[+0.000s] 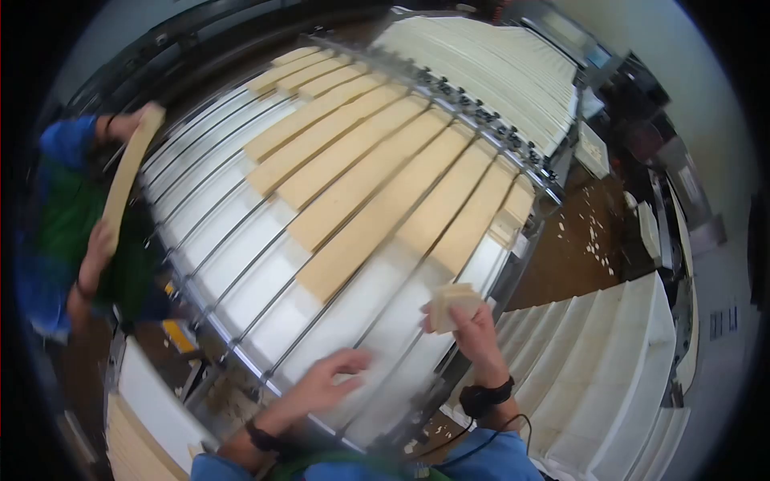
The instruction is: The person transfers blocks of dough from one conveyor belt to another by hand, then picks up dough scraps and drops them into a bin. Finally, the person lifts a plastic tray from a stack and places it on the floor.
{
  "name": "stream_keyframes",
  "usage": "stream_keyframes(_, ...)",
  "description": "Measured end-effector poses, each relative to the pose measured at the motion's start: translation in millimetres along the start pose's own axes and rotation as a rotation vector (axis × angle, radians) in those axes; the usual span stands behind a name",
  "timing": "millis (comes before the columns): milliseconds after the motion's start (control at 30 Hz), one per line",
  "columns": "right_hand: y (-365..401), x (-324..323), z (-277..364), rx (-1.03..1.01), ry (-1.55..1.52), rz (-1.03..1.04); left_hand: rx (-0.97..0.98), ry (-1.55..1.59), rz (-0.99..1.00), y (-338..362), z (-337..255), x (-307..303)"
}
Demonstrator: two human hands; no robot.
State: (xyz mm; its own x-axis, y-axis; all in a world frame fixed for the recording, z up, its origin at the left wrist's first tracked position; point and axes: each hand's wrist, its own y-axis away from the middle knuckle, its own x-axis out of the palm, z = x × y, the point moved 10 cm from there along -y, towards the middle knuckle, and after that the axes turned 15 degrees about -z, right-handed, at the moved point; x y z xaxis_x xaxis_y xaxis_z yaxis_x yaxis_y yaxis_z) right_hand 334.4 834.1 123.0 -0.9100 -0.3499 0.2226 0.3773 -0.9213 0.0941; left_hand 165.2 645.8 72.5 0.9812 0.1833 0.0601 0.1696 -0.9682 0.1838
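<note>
My right hand [476,327] is closed around a small stack of thin, pale yellow slices [451,305], held above the near right part of a white belt [385,276]. The slices look flat and rectangular, but their exact kind does not show. My left hand [322,381] is over the belt's near edge, its fingers apart and slightly blurred, with nothing in it. Long rows of similar pale slices [353,264] lie in lanes between thin metal rods [265,309], beyond both hands.
At the left, a co-worker's hands [98,244] hold a long row of slices [132,172]. A bar with black knobs [481,116] crosses the belt's far side. White ridged trays [577,353] stand at right. Scraps [592,232] litter the brown floor.
</note>
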Motion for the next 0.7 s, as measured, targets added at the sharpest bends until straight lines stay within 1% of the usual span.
stream_keyframes(33,20,34,0,0.039,0.107,0.111,0.004,0.031,-0.065,23,-5,-28)
stream_keyframes(67,40,64,3,0.067,0.113,0.165,0.036,0.012,-0.123,47,-1,-58)
stream_keyframes(100,55,95,14,-0.01,0.211,0.202,0.073,-0.009,-0.208,69,6,-86)
stream_keyframes(133,71,130,21,-0.086,0.294,0.269,0.034,0.066,-0.329,93,20,-113)
stream_keyframes(167,90,166,20,-0.049,0.283,0.399,-0.003,0.144,-0.469,119,34,-142)
stream_keyframes(233,120,216,50,-0.415,0.333,0.298,-0.049,0.1,-0.828,177,50,-194)
stream_keyframes(267,140,249,56,-0.509,0.194,0.327,-0.031,0.084,-1.033,214,69,-217)
stream_keyframes(300,154,289,47,-0.474,0.157,0.451,-0.01,0.059,-1.222,252,83,-235)
stream_keyframes(367,210,358,63,-1.058,0.296,0.618,0.004,-0.09,-1.646,338,83,-249)
stream_keyframes(400,228,387,43,-1.105,0.308,0.653,-0.071,-0.247,-1.836,385,82,-249)
stream_keyframes(433,244,422,20,-1.123,0.411,0.701,-0.173,-0.383,-1.969,428,97,-250)
stream_keyframes(500,247,477,-63,-0.963,0.826,0.781,-0.328,-0.631,-2.237,505,116,-238)
stream_keyframes(533,254,490,-86,-0.974,0.818,0.805,-0.339,-0.62,-2.261,528,129,-236)
stream_keyframes(600,257,522,-162,-0.938,1.174,0.942,-0.679,-0.754,-2.455,580,148,-231)
stream_keyframes(633,270,546,-177,-0.954,1.165,0.956,-0.685,-0.743,-2.475,595,153,-242)
stream_keyframes(700,315,596,-184,-0.985,0.701,1.079,-0.759,-0.612,-2.443,617,176,-256)
